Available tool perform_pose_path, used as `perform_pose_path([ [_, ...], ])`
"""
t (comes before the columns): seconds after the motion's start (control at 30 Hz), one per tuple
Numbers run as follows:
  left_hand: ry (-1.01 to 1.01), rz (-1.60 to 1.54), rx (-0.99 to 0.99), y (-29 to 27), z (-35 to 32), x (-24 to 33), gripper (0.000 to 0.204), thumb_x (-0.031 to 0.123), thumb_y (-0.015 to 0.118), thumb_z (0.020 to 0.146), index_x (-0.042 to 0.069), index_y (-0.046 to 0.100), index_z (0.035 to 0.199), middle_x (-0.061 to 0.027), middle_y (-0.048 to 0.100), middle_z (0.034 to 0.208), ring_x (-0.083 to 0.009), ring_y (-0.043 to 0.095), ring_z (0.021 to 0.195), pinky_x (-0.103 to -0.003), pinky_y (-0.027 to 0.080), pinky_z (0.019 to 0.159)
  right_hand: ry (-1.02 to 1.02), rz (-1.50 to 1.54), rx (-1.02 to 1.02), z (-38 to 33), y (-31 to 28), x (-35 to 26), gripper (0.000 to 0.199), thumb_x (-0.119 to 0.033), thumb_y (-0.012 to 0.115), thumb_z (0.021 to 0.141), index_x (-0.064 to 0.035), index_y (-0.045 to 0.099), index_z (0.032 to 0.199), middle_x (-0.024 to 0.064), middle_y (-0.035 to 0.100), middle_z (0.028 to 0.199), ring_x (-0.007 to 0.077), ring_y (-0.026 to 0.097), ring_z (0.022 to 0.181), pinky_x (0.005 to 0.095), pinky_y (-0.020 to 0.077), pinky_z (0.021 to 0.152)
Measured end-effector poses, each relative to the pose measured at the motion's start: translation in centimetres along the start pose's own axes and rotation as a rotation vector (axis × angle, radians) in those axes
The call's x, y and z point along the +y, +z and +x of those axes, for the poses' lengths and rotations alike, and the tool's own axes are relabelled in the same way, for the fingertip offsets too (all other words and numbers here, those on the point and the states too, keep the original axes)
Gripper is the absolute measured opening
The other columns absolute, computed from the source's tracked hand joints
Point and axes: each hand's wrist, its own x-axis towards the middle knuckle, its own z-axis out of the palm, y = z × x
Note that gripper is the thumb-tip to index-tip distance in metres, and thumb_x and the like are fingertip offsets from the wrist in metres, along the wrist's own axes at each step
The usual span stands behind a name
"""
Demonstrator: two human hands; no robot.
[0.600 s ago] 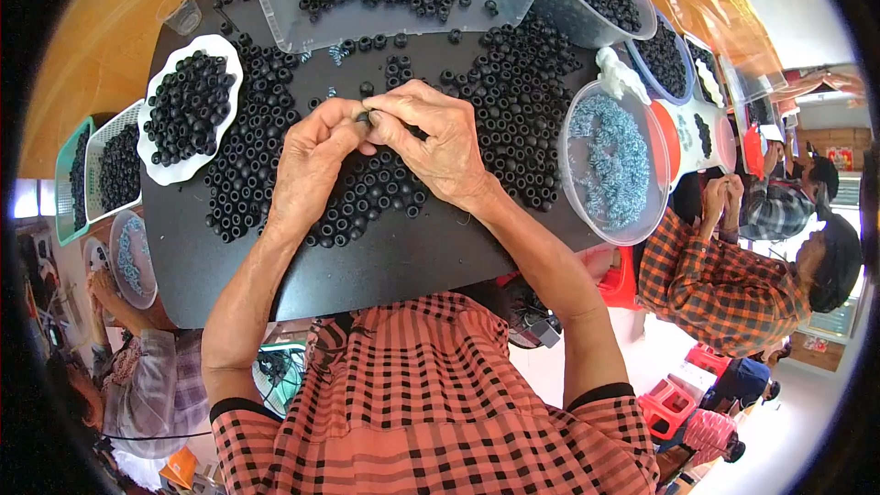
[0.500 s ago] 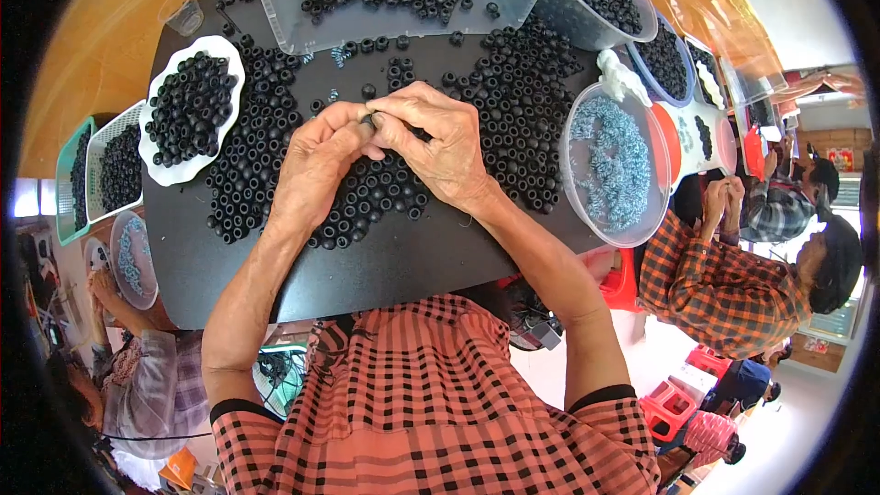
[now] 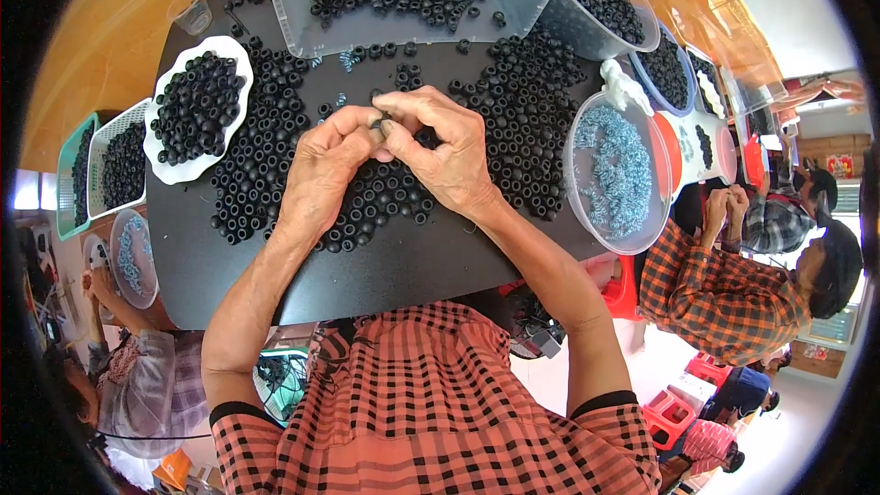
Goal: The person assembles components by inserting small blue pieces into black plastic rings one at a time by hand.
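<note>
Arms [image 3: 541, 266] angled inward, your left hand [image 3: 323, 165] and right hand [image 3: 444, 147] met above the tabletop [image 3: 426, 261], pinching a small dark piece [image 3: 378, 123].

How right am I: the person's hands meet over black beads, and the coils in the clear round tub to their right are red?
One slip: the head view shows blue coils in that clear round tub, not red. The left hand and right hand meet over black beads.

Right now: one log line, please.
left hand: pinching dark piece | right hand: same piece | table: loose black beads | right tub: blue coils
</note>
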Motion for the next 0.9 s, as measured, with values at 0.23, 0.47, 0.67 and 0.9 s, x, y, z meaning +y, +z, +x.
perform_pose_path([
  [0.23,0.004,-0.073,-0.026,0.3,0.1,0.1,0.015,0.006,0.054,0.090,-0.001,0.063,0.100,-0.0048,0.064,0.092,-0.0117,0.059,0.083,-0.025,0.047,0.081,-0.096,-0.048,0.005,-0.1,0.2,0.7,0.025,0.004,0.065,0.075,0.0000,0.066,0.100,0.0093,0.063,0.094,0.0142,0.063,0.073,0.0254,0.0518,0.066],
  [0.47,-0.068,-0.256,-0.052,-0.4,0.2,0.4,0.019,0.003,0.050,0.090,-0.006,0.060,0.104,-0.0110,0.064,0.096,-0.0179,0.061,0.093,-0.030,0.048,0.086,-0.346,-0.260,0.012,0.4,0.1,0.6,0.037,0.004,0.070,0.064,0.0003,0.063,0.101,0.0116,0.061,0.093,0.0271,0.058,0.083,0.0345,0.0494,0.072],
  [0.67,-0.121,-0.345,-0.091,-0.9,0.3,0.2,0.020,0.003,0.053,0.089,-0.007,0.059,0.105,-0.0092,0.063,0.095,-0.0188,0.061,0.095,-0.031,0.048,0.088,-0.404,-0.352,0.028,0.1,0.1,1.3,0.041,0.003,0.074,0.063,-0.0004,0.064,0.102,0.0102,0.062,0.095,0.0217,0.058,0.079,0.0290,0.0493,0.064],
  [0.9,-0.164,-0.452,-0.154,-1.5,0.5,-0.4,0.020,0.004,0.052,0.089,-0.007,0.058,0.105,-0.0079,0.062,0.093,-0.0187,0.061,0.096,-0.032,0.048,0.092,-0.488,-0.359,0.050,0.3,0.3,1.3,0.039,0.004,0.073,0.063,0.0021,0.064,0.101,0.0113,0.062,0.094,0.0222,0.057,0.076,0.0292,0.0487,0.061],
])
